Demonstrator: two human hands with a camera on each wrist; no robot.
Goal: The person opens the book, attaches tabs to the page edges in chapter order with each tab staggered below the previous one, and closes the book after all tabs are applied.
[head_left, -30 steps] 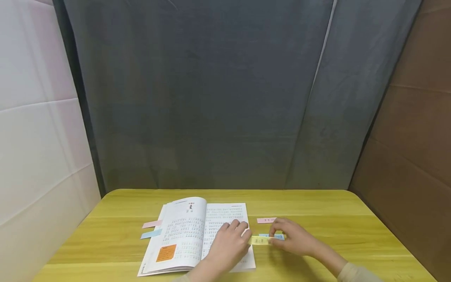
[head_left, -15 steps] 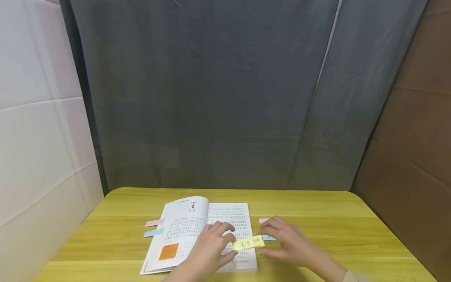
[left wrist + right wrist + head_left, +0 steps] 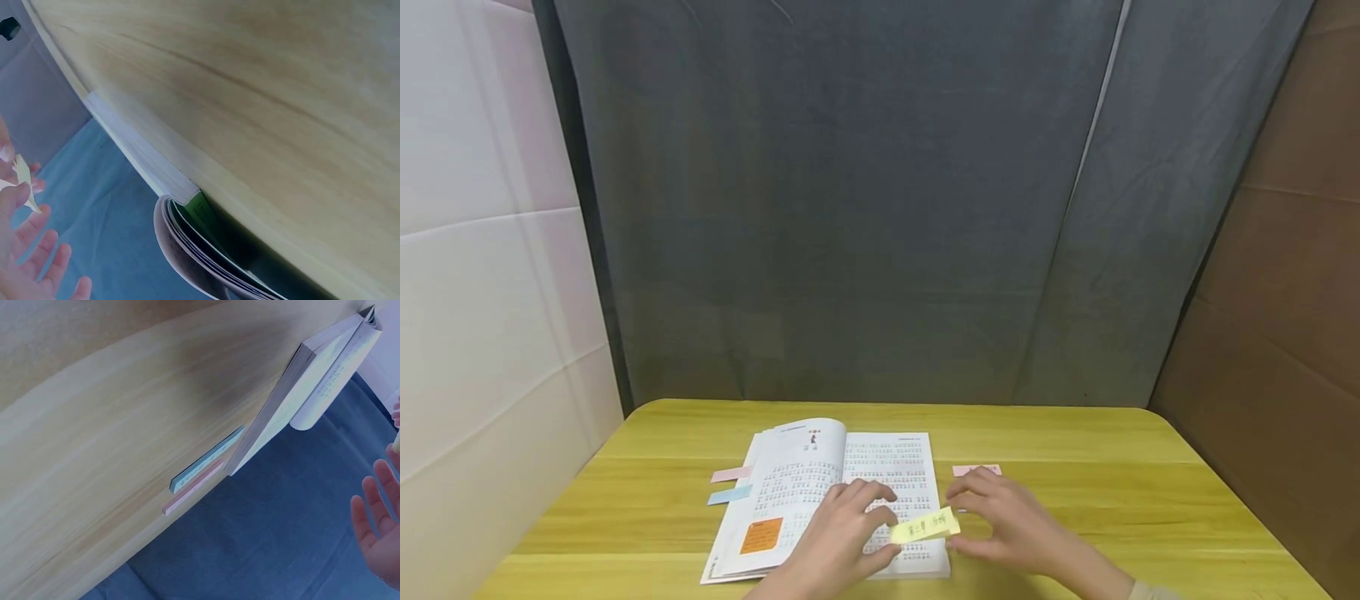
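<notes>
The left hand [image 3: 842, 533] pinches a yellow sticky note [image 3: 925, 526] over the open book [image 3: 820, 492]. The right hand [image 3: 1000, 521] is spread beside the book. The note might stick on crooked.

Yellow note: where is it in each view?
Head: yellow note low centre, pinched by the left hand over the book's right page; right hand open beside it.
Left wrist: pale sliver at the left edge, between fingers.
Right wrist: not clearly in view.
Shared landmark: the book.
</notes>
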